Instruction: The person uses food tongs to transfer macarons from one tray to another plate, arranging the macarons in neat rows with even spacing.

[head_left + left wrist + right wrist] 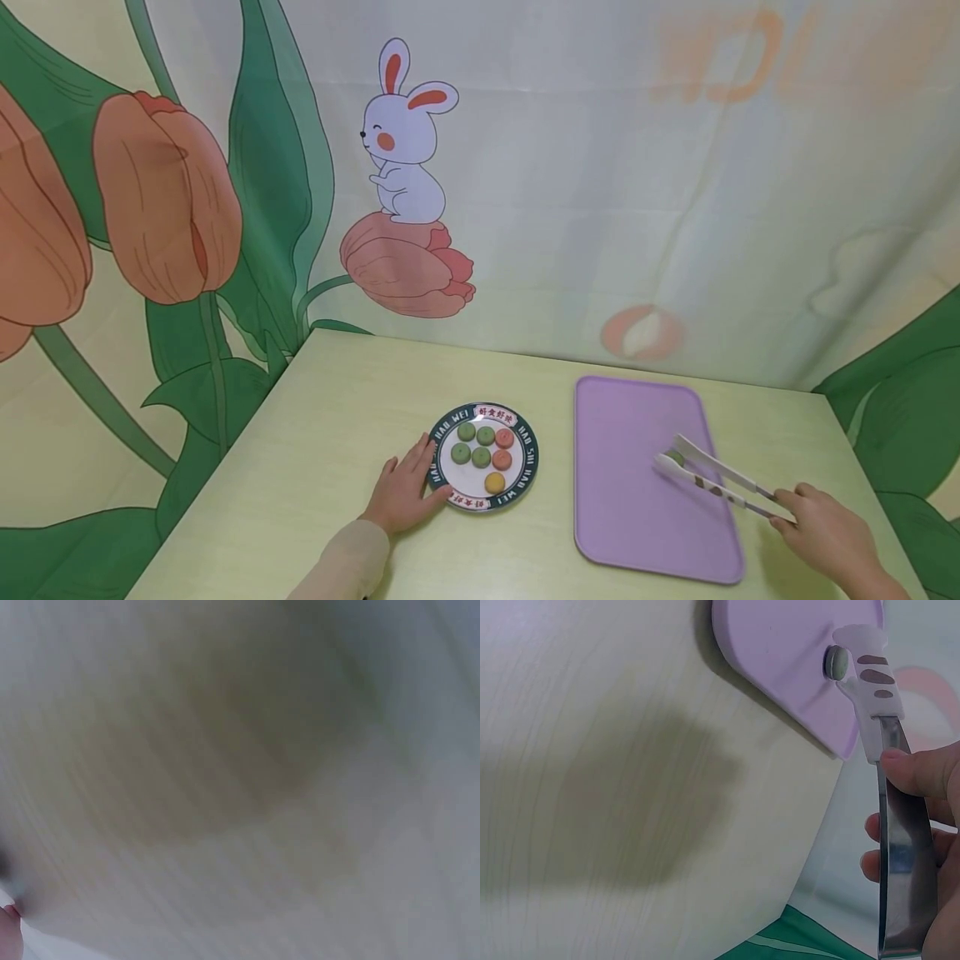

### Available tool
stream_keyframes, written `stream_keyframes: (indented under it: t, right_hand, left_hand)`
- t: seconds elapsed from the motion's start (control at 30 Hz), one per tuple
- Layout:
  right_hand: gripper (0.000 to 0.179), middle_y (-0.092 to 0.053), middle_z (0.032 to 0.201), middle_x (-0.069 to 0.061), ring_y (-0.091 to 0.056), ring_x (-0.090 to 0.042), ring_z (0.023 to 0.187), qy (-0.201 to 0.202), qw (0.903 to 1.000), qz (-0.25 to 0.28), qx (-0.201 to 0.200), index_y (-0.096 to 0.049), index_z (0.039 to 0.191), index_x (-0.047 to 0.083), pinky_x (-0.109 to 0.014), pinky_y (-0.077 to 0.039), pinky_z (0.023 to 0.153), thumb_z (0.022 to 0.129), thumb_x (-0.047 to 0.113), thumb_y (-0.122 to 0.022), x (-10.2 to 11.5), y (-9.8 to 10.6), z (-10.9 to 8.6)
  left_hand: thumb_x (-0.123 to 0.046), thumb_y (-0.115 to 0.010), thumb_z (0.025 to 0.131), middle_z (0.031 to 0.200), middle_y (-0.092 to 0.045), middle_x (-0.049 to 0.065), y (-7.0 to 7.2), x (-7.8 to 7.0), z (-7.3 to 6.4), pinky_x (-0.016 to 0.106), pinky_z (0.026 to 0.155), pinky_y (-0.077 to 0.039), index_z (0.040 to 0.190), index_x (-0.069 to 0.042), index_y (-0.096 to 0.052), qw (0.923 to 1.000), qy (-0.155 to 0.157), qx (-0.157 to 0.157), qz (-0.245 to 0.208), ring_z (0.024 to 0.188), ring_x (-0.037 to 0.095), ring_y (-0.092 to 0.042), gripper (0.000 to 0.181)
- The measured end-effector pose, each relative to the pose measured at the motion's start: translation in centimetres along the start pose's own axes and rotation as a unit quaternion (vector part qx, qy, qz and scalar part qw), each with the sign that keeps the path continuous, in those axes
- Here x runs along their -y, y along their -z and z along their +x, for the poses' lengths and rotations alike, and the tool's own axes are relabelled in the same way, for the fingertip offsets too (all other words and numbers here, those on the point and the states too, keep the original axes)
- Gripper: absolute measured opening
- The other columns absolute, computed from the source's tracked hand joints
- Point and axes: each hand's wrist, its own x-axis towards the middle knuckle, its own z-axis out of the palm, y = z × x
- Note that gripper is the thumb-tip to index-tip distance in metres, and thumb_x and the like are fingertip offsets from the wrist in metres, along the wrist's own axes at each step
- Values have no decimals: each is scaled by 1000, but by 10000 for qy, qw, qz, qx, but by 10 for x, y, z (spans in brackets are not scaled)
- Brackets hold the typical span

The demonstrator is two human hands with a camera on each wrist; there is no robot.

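Observation:
My right hand (pixel 828 533) grips a pair of tongs (pixel 708 483) with metal arms and white paw-shaped tips. Between the tips is a small round green piece (pixel 836 663), like a toy macaron, over the purple tray (pixel 637 533). On the left, my left hand (pixel 405 492) lies with its fingers extended and thumb spread at the edge of a round plate (pixel 528 454). This dark-rimmed plate carries several green pieces (pixel 481 457), two pink pieces (pixel 502 459) and one yellow piece (pixel 494 483). Only a bit of finger shows in the left wrist view.
Both plate and tray lie on a pale wooden table (pixel 300 433), the tray to the plate's right. Behind the table hangs a curtain (pixel 540 208) printed with tulips and a white rabbit. The table's right edge runs close by my right hand.

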Motion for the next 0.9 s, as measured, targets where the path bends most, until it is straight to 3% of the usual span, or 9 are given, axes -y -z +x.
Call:
stream_keyframes:
  t: [0.9]
  right_hand:
    - [26, -49, 71, -1, -40, -11, 58, -196, 9996, 105, 156, -64, 97, 5, -26, -32, 44, 75, 19, -66, 2, -5, 0]
  left_hand:
    - [-61, -42, 81, 148, -18, 4, 2, -2, 0, 51, 105, -21, 140, -12, -25, 10000, 52, 47, -3, 133, 21, -26, 79]
